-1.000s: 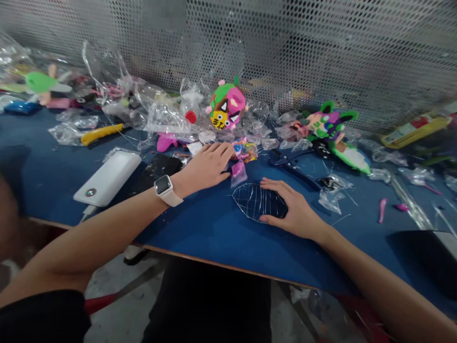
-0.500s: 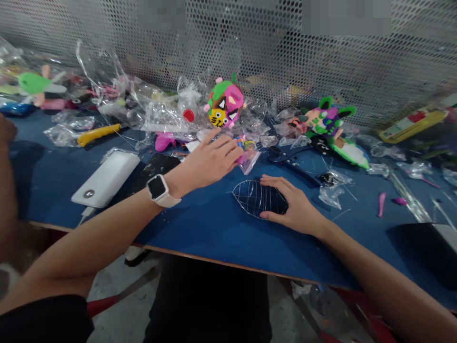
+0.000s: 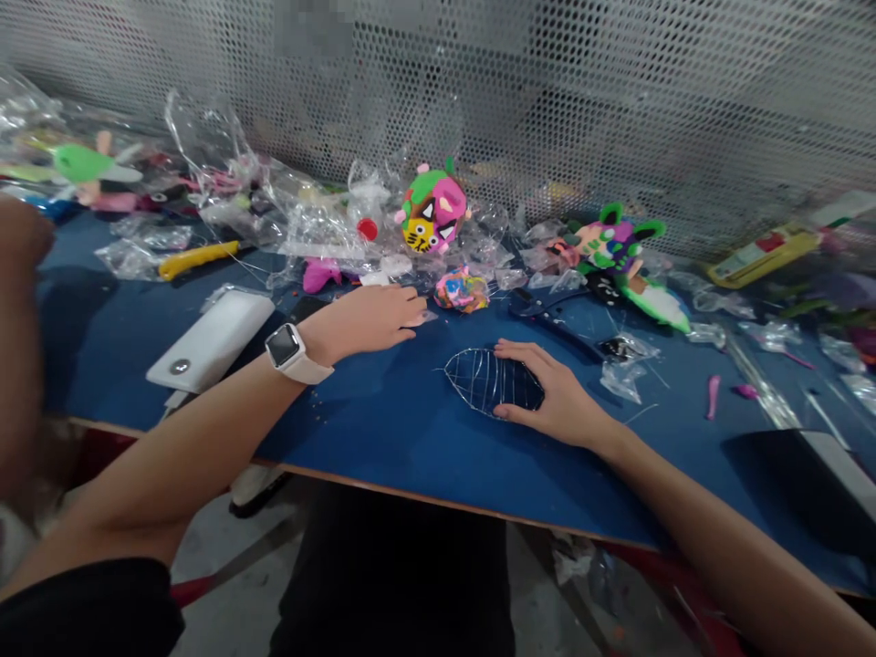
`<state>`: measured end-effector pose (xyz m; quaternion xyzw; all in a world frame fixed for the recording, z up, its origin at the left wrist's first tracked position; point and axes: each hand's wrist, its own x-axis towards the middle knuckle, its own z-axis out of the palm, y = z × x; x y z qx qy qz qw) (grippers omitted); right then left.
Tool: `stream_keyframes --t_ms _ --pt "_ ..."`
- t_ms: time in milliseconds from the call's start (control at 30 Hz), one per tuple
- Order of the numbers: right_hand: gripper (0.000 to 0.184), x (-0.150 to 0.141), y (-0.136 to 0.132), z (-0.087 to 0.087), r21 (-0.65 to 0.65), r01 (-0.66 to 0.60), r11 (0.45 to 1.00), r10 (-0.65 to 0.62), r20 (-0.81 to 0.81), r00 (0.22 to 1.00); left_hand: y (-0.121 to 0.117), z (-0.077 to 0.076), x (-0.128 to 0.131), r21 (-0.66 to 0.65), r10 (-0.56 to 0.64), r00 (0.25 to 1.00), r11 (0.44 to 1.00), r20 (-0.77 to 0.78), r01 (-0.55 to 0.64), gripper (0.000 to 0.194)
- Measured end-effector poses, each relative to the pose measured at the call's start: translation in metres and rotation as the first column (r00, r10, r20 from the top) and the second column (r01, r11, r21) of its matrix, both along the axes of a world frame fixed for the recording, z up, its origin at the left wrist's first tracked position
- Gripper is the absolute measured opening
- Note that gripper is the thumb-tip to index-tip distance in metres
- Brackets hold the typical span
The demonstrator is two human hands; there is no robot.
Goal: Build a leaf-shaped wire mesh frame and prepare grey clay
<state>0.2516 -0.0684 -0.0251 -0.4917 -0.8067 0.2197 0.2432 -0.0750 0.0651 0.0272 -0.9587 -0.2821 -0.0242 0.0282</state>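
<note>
My right hand grips the right end of a leaf-shaped wire frame, thumb on the near edge and fingers on the far edge. The frame lies on the blue tabletop, its pointed end to the left. My left hand, with a white-strapped watch at the wrist, lies palm down with its fingers stretched out. A bit of clear plastic shows at its fingertips; what lies under the palm is hidden. Just beyond those fingertips rests a multicoloured clay lump.
Behind stand a clay cat-faced ball and a green-eared clay figure among clear wrappers. Blue-handled pliers lie beyond the frame. A yellow cutter and white power bank are left. Another person's arm is at far left.
My left hand has moved left and toward me from the clay lump, uncovering it. The clear plastic piece has shifted left with the hand. My right hand still holds the wire frame.
</note>
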Motion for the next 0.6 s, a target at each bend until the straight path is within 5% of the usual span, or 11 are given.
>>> stream_keyframes --t_ms 100,200,433,500,600 --pt "0.071 0.0 0.0 -0.001 0.004 0.001 1.0 -0.001 0.003 1.0 -0.001 0.003 0.003 0.029 0.016 0.995 0.999 -0.097 -0.013 0.039" --pt "0.072 0.0 0.001 -0.002 0.011 -0.004 1.0 0.004 0.003 1.0 -0.001 0.004 0.008 0.105 0.058 0.998 0.993 -0.012 -0.057 0.045" --pt "0.071 -0.002 0.0 -0.002 0.049 0.01 0.999 -0.01 0.011 1.0 -0.007 -0.022 0.025 0.086 0.115 0.979 0.988 0.17 -0.131 0.071" --pt "0.069 -0.002 -0.001 -0.002 0.087 0.012 0.996 -0.012 -0.007 1.0 -0.015 -0.019 0.029 0.058 0.069 0.963 0.995 0.262 -0.087 0.077" --pt "0.067 -0.003 0.0 -0.001 0.141 -0.007 0.99 0.013 -0.041 0.999 -0.027 -0.01 0.036 -0.11 -0.104 0.916 0.981 0.388 0.158 0.068"
